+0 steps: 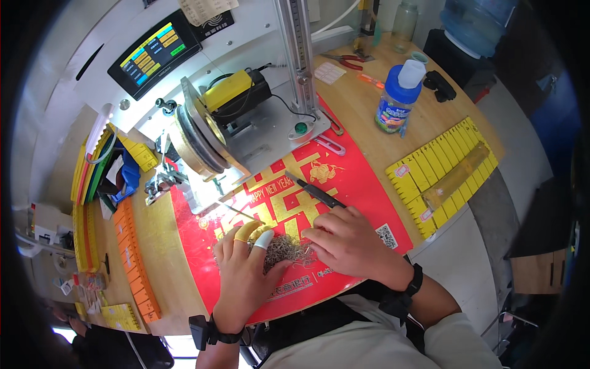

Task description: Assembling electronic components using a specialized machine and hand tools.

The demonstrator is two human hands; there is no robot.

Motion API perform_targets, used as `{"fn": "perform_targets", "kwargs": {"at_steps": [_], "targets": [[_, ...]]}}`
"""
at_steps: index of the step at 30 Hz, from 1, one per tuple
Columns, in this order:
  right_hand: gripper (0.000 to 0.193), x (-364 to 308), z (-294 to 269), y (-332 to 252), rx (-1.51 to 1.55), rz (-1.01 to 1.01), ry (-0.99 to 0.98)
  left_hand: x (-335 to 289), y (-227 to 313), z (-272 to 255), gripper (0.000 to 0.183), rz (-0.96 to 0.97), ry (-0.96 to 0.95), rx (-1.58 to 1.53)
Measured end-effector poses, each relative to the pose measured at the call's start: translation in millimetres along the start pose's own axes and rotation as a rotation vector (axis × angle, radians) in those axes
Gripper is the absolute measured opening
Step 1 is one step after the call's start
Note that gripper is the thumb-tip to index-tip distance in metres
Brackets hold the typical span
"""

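Observation:
A heap of small, curly silver-grey metal bits (284, 251) lies on a red printed mat (369, 178). My left hand (246, 264) rests over the heap's left side, fingers spread and thumb apart; yellow and white covers sit on some fingertips. At the right edge of the heap, the thumb and fingers of my right hand (350, 243) are pinched together; what lies between them is too small to name. A slim tool with a black handle (329, 198) and a grey tip sticks out beyond the right hand's far fingers. Its rear end is hidden there.
Ahead stands a machine with a screen (157, 58), a round metal head (196, 141) and a lit area below. To the right are a blue-lidded jar (396, 101), red-handled pliers (350, 63) and a yellow ruled board (399, 190). An orange strip (132, 258) lies left.

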State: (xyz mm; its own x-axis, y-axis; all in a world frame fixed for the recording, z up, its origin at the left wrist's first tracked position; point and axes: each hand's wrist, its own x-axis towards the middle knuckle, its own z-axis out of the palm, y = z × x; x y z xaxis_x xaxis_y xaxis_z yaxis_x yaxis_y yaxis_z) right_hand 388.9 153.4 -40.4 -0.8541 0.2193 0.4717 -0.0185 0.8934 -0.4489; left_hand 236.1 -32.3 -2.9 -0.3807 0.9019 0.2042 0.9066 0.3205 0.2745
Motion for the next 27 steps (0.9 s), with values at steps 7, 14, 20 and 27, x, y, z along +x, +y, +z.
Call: {"fn": "perform_targets", "kwargs": {"at_steps": [7, 14, 20, 27], "targets": [[0.016, -3.9, 4.2, 7.2, -0.007, 0.002, -0.008, 4.3, 24.1, 9.9, 0.053, 0.107, -0.019, -0.086], [0.014, -3.5, -2.2, 12.7, 0.241, 0.078, 0.078, 9.2, 18.9, 5.2, 0.037, 0.029, 0.094, -0.152], [0.018, -4.9, -6.9, 14.5, 0.317, 0.035, 0.113, 18.4, 30.8, 4.6, 0.029, 0.042, 0.085, -0.297], [0.021, -2.4, -4.4, 13.7, 0.342, -0.007, 0.113, 27.9, 37.4, 12.0, 0.022, 0.073, 0.111, -0.329]]}}
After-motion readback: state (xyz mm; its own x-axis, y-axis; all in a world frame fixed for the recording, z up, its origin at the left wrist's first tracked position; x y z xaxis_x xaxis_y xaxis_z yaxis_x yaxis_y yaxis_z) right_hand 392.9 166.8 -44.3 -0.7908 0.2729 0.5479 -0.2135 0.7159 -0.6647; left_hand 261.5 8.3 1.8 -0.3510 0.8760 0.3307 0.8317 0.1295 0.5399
